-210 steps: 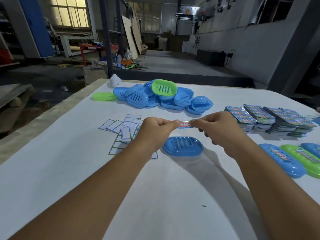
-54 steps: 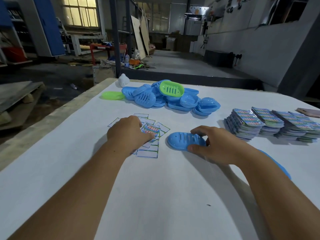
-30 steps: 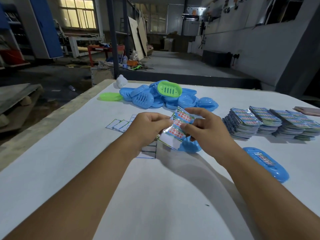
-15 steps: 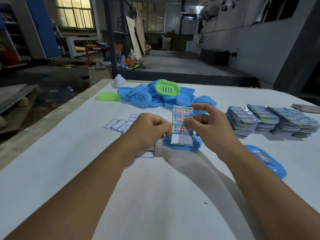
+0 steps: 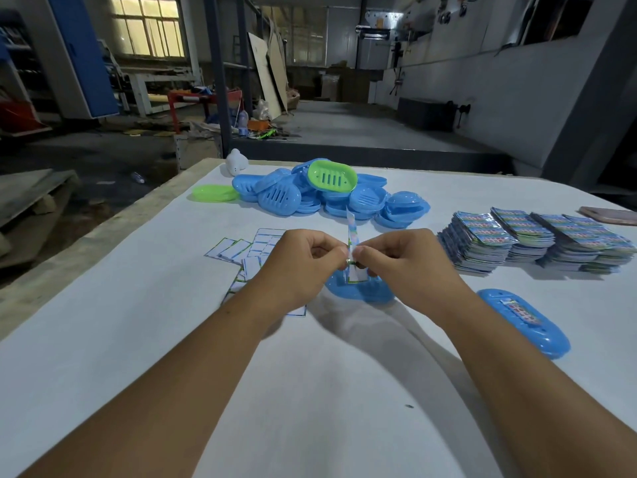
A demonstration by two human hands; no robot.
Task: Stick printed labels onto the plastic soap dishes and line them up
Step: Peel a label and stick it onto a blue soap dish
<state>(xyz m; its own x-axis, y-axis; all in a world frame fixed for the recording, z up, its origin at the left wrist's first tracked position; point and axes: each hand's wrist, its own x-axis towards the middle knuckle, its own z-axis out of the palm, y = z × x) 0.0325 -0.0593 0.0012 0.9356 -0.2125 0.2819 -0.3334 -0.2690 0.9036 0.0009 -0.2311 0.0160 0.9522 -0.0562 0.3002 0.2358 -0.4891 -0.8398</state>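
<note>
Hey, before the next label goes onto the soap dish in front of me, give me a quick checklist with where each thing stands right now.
1. Printed label strip held by both hands: left hand and right hand pinch it: ok.
2. Label peeled free of its backing: cannot tell.
3. Unlabelled blue plastic soap dish below the hands, on the white table: ok.
4. Its top face clear for sticking: cannot tell, hands cover it.
5. Labelled blue soap dish set aside at right: ok.
</note>
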